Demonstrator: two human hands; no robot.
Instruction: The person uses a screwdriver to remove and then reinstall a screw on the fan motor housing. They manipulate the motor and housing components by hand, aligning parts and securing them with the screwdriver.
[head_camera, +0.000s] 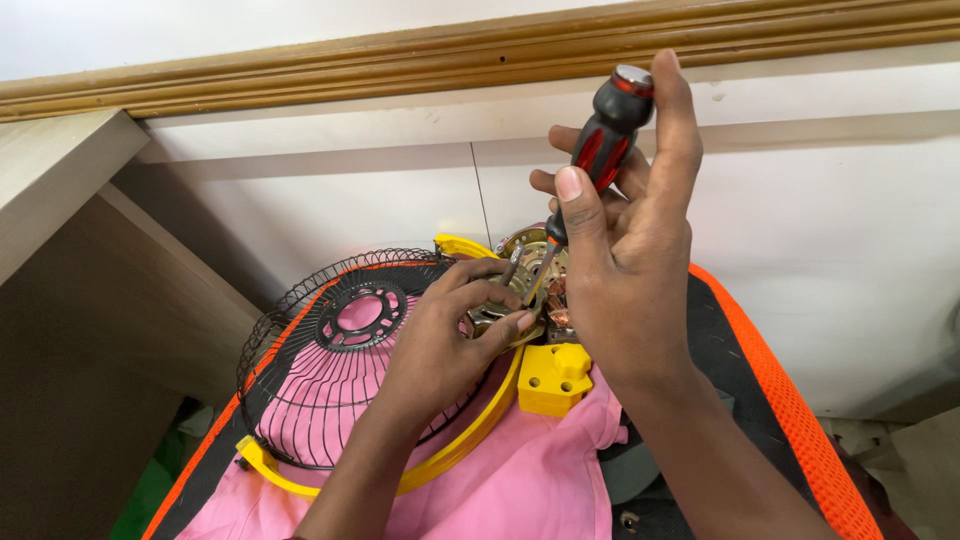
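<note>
Your right hand (625, 250) is closed around a screwdriver (598, 150) with a red and black handle. Your thumb and fingers wrap the handle, and the thin metal tip points down into the fan motor (527, 262). The motor is round and shiny, with copper wire showing near it. It sits in the middle, just under your right hand.

Your left hand (450, 335) is bent, and its fingers pinch the edge of the motor. Next to that hand lies a black wire fan guard (330, 360) with a yellow ring (470, 430) along its edge. A yellow plastic block (553, 378) sits just below the motor. All of it rests on a pink cloth (520, 480) over a black and orange seat (790, 410).
</note>
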